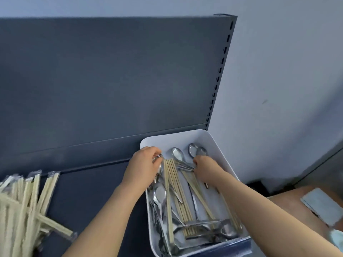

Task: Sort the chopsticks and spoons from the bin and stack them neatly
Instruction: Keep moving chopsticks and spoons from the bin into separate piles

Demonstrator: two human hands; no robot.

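Where the shelf [89,191] runs off to the left, a loose pile of wrapped chopsticks [27,206] lies on it, most pointing away from the viewer and a few crossing at the near end. Behind rises the dark back panel [111,71].

Further right, the left hand [143,164] reaches over the left wall of the white bin [220,145] at its far corner. Its fingers are curled down round a spoon [157,158], though blur hides the grip's detail.

The bin stands at the right end of the shelf, its far end near the back panel. Inside, bare chopsticks [173,182] lie mostly lengthwise in a band down the middle, with more slanting to the right. Loose spoons [159,195] are heaped along the left wall and across the near end, mixed among the sticks.

At the bin's far right, the right hand [205,167] has its fingers clenched on the handles of a bunch [178,154] of spoons, whose bowls fan out toward the far wall. The forearm crosses above the bin's right side.

Past the bin stands a pale wall [278,71], and low at the right a brown box [289,203].
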